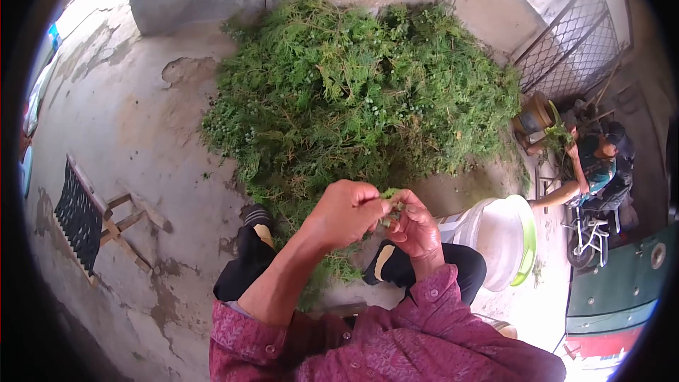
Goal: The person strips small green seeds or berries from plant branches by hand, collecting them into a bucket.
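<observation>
My left hand (346, 213) and my right hand (417, 230) meet in front of my knees, fingers closed in a pinch. Between them is a small green sprig (388, 206), mostly covered by my fingers. My right fingers curl around its lower part, while my left thumb and forefinger press at its top. Past my hands spreads a large heap of leafy evergreen branches (353, 92), some with small pale berries. Just right of my right hand stands a whitish bucket (495, 244) with a bright green rim (525, 240); its contents cannot be made out.
A folding stool (81, 216) with a dark woven seat lies on the concrete floor at left. At right a co-worker (598, 163) sits holding green sprigs beside another bucket (532, 114). A metal mesh panel (569, 39) leans on the wall behind. A green vehicle panel (622, 276) stands lower right.
</observation>
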`<state>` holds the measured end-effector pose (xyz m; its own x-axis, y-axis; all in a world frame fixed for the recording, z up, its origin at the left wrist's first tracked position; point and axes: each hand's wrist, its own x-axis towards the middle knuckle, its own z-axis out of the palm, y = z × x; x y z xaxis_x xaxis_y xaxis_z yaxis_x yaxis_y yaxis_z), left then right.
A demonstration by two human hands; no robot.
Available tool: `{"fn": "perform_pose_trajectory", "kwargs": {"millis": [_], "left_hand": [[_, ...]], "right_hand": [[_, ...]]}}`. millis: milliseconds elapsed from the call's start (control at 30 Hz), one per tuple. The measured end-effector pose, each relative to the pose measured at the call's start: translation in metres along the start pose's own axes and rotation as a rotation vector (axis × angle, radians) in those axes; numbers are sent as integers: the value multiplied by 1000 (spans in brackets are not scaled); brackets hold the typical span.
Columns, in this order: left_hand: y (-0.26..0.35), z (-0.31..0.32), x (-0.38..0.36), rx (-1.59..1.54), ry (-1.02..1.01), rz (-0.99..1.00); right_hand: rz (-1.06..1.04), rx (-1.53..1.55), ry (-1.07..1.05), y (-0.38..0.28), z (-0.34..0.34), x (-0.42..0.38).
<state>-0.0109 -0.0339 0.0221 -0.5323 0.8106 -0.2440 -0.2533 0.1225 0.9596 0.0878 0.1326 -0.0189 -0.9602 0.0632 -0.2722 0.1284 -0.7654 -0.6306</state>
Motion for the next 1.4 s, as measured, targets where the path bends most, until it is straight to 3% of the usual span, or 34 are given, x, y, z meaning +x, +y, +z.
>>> {"fn": "perform_pose_trajectory", "kwargs": {"millis": [67,167,300,467,567,633,667,733,800,867,900,967,1000,1033,1133,1200,1233,1267,1333,1400], "left_hand": [[-1,0,4,-18,113,39],[-2,3,6,-60,134,15],[1,3,5,-102,169,38],[5,7,7,-194,25,32],[0,15,5,-91,-235,-30],[-18,20,12,431,-320,150],[-26,22,13,727,-380,297],[-31,27,3,854,-459,252],[-26,26,0,983,-535,205],[-9,19,4,991,-445,27],[-9,13,8,976,-318,112],[4,-6,5,594,-81,278],[7,-12,4,402,-2,304],[5,-15,7,138,42,293],[29,-27,4,-185,186,302],[29,-39,7,-265,283,336],[28,-44,11,-475,288,380],[26,-50,14,-476,295,372],[22,-63,18,-675,373,468],[23,-69,16,-714,416,436]], "right_hand": [[44,28,-93,-1,1,0],[21,-169,-153,4,12,6],[-2,-261,-60,10,23,7],[-58,-218,-44,2,21,3],[-13,16,331,-14,10,10],[-142,129,232,-44,-18,-3],[-282,24,329,-63,-22,-14],[-559,-433,568,-98,-36,-45],[-608,-921,810,-129,-74,-81],[-425,-1435,1023,-145,-111,-109],[-407,-1438,1020,-150,-138,-126],[-309,-2677,714,-150,-182,-147],[-290,-2672,686,-147,-181,-142],[-267,-2480,689,-149,-169,-130],[-135,-2100,709,-143,-104,-75],[-325,-2095,464,-129,-99,-33],[-247,-2148,361,-118,-93,-9],[-168,-2195,253,-103,-85,15],[-48,-1969,92,-61,-77,56],[73,-1953,-144,-11,-111,93]]}}
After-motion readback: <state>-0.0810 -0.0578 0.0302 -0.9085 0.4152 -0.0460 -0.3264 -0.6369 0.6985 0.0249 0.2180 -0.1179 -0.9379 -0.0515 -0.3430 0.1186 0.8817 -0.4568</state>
